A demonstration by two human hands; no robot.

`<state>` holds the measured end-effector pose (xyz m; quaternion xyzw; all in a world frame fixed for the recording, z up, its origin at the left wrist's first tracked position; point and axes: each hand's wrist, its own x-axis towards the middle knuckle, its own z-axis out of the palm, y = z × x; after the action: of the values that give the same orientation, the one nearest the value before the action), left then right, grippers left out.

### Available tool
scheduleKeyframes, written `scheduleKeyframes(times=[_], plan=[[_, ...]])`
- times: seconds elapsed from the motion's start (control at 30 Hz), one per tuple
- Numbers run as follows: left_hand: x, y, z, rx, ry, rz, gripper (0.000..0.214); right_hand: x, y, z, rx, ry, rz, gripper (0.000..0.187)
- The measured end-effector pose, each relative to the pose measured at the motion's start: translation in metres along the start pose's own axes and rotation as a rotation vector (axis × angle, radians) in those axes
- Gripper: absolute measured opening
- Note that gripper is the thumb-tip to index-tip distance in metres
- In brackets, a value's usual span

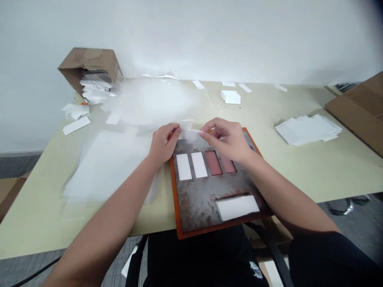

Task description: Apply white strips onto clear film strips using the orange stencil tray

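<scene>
My left hand (164,142) pinches a small white card (186,124) between thumb and fingertips above the far edge of a dark metal plate (194,203). Close beside it, the thumb and forefinger of my right hand (226,137) grip the end of another thin white piece (194,134). Whether the two pieces are joined, I cannot tell. Below my hands, the orange-edged plate has a row of rectangular slots. White cards (184,167) fill two at the left; reddish bottoms (214,163) show in two others, and my right hand partly covers the rest. A stack of white cards (238,208) lies on the plate's near part.
Clear plastic sheets (101,167) spread over the table's left side. An open cardboard box (89,59) holding white strips lies at the back left. White piles (308,129) lie at right, a small card stack (230,97) behind. Another cardboard box (359,107) borders the right.
</scene>
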<state>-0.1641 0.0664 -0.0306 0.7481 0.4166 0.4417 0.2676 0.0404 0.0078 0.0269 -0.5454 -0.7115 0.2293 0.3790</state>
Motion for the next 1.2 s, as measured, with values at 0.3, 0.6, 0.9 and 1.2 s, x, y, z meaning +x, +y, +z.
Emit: scheduleKeyframes(times=[0.3,0.6,0.9,1.2], plan=[[-0.001,0.0,0.0,-0.004,-0.004,0.0,0.02,-0.015,0.018,-0.03,0.289,-0.147,0.362,0.032],[0.002,-0.003,0.0,0.014,0.009,-0.007,0.02,-0.025,0.035,-0.03,0.345,-0.255,0.565,0.031],[0.002,-0.004,0.0,0.006,0.018,-0.008,0.018,-0.025,0.035,-0.03,0.34,-0.273,0.546,0.022],[0.001,-0.001,0.0,0.018,0.015,-0.021,0.018,-0.027,0.036,-0.029,0.306,-0.294,0.523,0.018]])
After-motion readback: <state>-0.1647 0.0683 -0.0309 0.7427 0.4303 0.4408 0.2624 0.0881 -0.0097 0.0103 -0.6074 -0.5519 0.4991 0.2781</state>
